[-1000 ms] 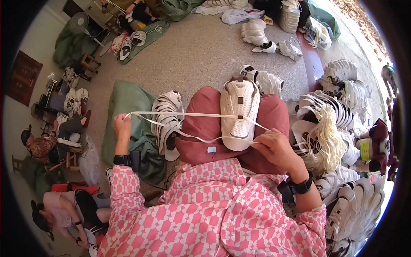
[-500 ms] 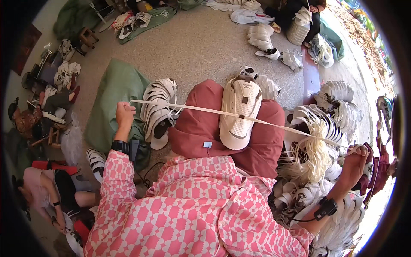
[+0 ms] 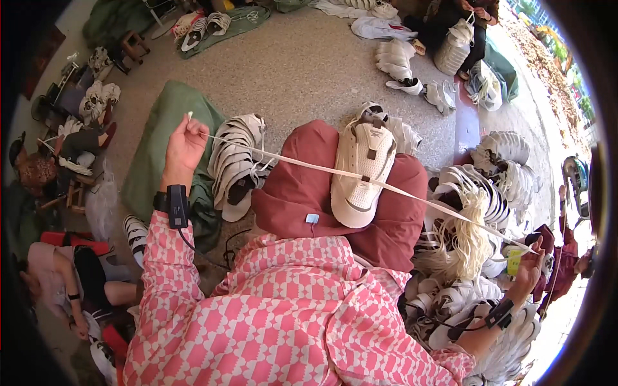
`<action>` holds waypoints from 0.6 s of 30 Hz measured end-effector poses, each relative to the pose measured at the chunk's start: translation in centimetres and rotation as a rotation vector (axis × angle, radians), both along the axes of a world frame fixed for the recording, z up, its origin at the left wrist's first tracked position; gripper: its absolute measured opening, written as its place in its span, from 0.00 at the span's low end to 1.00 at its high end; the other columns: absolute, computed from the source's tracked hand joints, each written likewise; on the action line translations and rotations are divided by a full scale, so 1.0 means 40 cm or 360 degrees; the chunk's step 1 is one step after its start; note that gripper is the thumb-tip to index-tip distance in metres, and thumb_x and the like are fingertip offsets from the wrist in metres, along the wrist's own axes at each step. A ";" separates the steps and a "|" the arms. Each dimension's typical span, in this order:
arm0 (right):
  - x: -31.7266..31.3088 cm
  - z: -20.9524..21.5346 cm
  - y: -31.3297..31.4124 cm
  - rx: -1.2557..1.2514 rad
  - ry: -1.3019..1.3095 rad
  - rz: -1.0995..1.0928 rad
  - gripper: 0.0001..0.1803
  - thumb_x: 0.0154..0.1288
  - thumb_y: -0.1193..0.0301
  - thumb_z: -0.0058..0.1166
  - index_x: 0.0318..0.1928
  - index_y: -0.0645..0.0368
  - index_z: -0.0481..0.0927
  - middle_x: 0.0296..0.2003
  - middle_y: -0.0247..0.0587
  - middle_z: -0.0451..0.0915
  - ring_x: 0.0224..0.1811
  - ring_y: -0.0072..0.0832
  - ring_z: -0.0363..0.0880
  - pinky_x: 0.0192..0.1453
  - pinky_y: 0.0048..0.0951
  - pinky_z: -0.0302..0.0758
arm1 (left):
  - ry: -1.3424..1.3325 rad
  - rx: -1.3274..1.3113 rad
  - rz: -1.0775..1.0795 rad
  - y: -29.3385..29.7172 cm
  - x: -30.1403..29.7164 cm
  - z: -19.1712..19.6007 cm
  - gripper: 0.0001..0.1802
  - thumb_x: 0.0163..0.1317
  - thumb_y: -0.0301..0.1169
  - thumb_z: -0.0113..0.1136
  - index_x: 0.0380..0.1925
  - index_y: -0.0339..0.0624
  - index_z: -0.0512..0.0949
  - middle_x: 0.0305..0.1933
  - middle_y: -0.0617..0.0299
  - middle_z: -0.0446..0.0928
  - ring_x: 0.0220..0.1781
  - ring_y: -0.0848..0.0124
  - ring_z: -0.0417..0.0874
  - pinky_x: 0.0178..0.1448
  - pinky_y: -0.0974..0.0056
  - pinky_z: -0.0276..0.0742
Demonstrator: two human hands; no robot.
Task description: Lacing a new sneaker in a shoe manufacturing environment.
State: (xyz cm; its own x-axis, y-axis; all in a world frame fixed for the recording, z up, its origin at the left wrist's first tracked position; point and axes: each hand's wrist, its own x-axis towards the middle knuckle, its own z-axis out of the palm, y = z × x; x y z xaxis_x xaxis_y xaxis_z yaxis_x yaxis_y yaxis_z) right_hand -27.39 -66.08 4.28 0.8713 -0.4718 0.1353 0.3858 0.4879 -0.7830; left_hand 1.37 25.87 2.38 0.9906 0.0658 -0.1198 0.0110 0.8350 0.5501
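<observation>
A cream shoe upper (image 3: 364, 170) lies across my lap, between knees in rust-red cloth, with its toe pointing toward me. One long white shoelace (image 3: 431, 202) runs through a dark loop on the upper and stretches out to both sides. At the left, my left hand (image 3: 187, 143) pinches one end of the lace, with its tip sticking up above the fingers. Far out to the right, my right hand (image 3: 529, 267) has its fingers closed on the other end. Both ends are held up off the lap, and the lace is drawn nearly straight.
Nested shoe uppers (image 3: 235, 168) stand left of my knees, beside a green sack (image 3: 168, 151). On the right are a bundle of loose cream laces (image 3: 473, 235) and piled uppers (image 3: 502, 151). Other people sit at the left and the far right.
My left hand has risen and turned, so the lace tip now shows above its fingers. My right hand has moved slightly down and to the left. The lace stays threaded through the upper.
</observation>
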 end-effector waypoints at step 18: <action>-0.088 -0.222 -0.274 0.0236 0.0084 -0.0180 0.14 0.75 0.75 0.46 0.56 0.67 0.75 0.40 0.41 0.82 0.39 0.26 0.80 0.49 0.22 0.75 | 0.0187 0.1072 0.0664 0.316 -0.121 -0.005 0.23 0.70 0.32 0.58 0.62 0.37 0.70 0.34 0.68 0.70 0.25 0.83 0.64 0.21 0.76 0.55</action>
